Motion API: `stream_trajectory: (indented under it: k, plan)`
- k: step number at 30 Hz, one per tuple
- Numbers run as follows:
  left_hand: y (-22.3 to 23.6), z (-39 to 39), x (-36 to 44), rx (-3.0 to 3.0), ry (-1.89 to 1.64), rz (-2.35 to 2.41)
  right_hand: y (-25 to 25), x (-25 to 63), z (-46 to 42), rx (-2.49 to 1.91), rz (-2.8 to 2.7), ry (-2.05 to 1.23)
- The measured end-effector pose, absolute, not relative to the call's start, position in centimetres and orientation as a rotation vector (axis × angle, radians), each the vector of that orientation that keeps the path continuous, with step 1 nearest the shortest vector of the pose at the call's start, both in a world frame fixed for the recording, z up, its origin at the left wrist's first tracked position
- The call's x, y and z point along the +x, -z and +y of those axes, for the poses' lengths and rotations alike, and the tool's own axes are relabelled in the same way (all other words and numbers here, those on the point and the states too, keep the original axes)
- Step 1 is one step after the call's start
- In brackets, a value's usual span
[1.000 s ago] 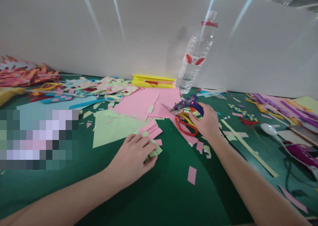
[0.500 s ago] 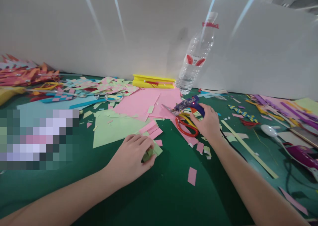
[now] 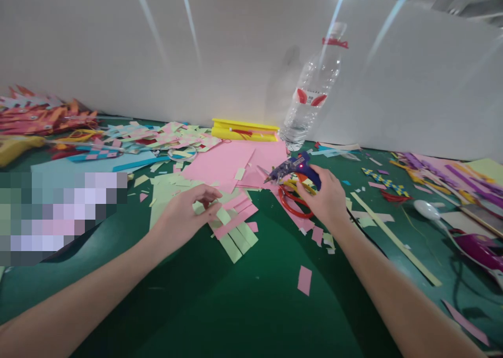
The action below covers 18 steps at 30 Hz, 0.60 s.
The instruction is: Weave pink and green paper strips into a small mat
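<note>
My left hand [image 3: 184, 214] is closed in a pinch on the end of a light green paper strip [image 3: 223, 216], which curls up from a small woven paper piece [image 3: 238, 214]. Pink and green strips cross in that piece, and it lies on the table just right of the hand. My right hand [image 3: 326, 194] grips a dark blue hot glue gun [image 3: 308, 170] by its handle. A red light glows on the gun, and its nozzle points left and down, above and apart from the woven piece. Scissors with red handles [image 3: 293, 211] lie under the gun.
Pink paper sheets [image 3: 220, 159] and a light green sheet [image 3: 161, 203] lie behind the woven piece. A plastic bottle [image 3: 310, 96] stands by the white wall, beside a yellow paper trough [image 3: 243, 130]. Another glue gun, purple [image 3: 477, 245], rests at right. Paper scraps are scattered around.
My left hand has moved left and slightly away from me, uncovering the woven piece and lifting a green strip end. The glue gun's nozzle has dipped slightly in my right hand.
</note>
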<state>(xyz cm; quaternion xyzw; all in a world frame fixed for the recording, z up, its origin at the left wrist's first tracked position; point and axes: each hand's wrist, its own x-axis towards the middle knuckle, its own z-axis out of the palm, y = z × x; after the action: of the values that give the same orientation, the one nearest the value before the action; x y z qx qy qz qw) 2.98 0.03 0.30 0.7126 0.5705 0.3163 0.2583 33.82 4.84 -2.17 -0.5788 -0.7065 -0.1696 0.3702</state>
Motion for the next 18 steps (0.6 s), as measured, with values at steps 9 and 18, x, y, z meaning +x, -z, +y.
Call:
stream_trajectory:
  k: [9,18]
  plan:
    - [0.1,1.0,2.5,1.890,-0.818,1.568,1.0,31.4,2.3,-0.994,-2.159,0.648]
    - [0.1,1.2,2.2,1.850,-0.792,1.564,0.8,30.9,1.9,-0.861,-2.314,0.711]
